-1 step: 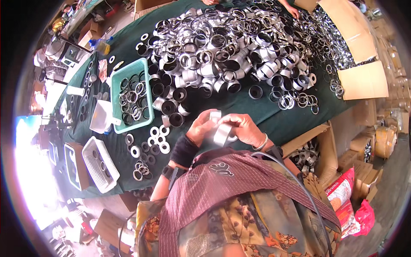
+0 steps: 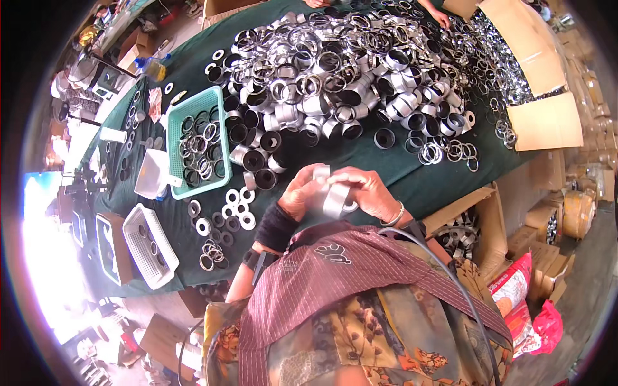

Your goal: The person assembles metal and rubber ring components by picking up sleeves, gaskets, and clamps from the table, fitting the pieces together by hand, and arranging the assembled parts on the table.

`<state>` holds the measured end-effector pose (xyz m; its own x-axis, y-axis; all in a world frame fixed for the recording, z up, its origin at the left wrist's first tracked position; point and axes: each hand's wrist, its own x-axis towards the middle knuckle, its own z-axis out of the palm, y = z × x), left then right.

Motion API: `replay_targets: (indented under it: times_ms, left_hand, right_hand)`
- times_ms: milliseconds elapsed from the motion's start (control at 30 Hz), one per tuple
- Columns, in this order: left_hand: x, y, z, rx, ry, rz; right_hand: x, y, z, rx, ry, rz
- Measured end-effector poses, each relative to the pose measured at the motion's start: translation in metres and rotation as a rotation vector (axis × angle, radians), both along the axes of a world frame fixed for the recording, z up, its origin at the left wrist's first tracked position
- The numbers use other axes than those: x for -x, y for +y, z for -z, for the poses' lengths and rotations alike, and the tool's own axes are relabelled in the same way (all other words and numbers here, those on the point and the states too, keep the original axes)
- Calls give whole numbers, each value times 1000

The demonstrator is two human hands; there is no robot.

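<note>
Both hands, left (image 2: 301, 193) and right (image 2: 367, 193), fingers clasped around one silver metal ring (image 2: 335, 201) above the green table (image 2: 380, 164)

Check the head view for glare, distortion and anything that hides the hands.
Head view: strong fisheye bending with a black rim; blown-out glare at the left edge; the pile of metal rings glints sharply; left hand and right hand are evenly lit and unobscured, holding a metal ring.

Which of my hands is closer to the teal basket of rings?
Left. Your left hand is just right of the teal basket; your right hand lies farther right, both holding a metal ring.
</note>
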<state>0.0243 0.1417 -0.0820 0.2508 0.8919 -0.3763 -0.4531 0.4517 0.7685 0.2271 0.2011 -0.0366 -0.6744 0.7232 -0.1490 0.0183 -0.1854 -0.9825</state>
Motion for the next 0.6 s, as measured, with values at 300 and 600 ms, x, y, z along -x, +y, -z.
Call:
replay_targets:
  times_ms: [300,600]
  left_hand:
    - [-4,-21,-51,-48,-346,45]
    - [-4,-31,-62,-24,-383,125]
  right_hand:
    - [13,-16,2,-206,49,330]
    - [26,-28,-5,-715,-67,358]
